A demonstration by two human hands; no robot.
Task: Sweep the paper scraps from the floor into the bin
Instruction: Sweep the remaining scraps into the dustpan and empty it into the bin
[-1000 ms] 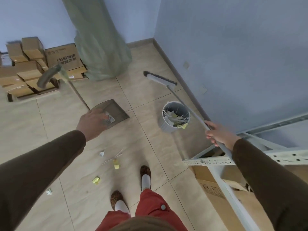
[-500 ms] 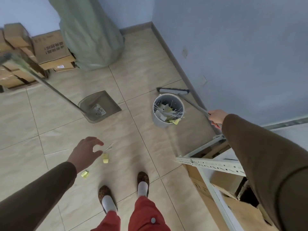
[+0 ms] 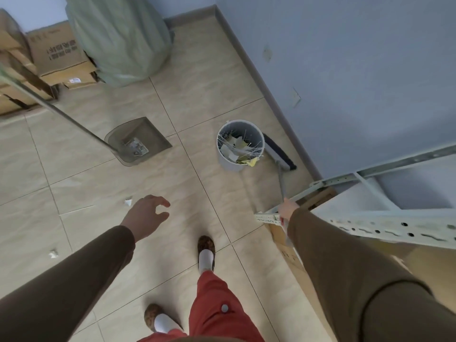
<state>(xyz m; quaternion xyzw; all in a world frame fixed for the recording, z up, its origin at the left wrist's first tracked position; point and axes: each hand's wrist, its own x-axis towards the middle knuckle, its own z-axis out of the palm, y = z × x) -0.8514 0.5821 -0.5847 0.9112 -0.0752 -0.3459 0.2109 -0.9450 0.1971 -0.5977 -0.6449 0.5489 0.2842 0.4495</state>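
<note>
Keep right hand (image 3: 287, 208) gripping broom (image 3: 278, 154) beside bin (image 3: 240, 144). Left hand (image 3: 146, 215) spread, empty. Draw scraps (image 3: 128, 202) nearer than bin toward dustpan (image 3: 138, 141), left of bin; use short strokes.

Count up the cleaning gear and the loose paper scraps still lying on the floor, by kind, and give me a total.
Bin: 1
Dustpan: 1
Broom: 1
Paper scraps on the floor: 2, one beside the left hand, one near the left sleeve
Total: 5
The right hand holds the broom's handle. More scraps may lie hidden under the arms.
</note>
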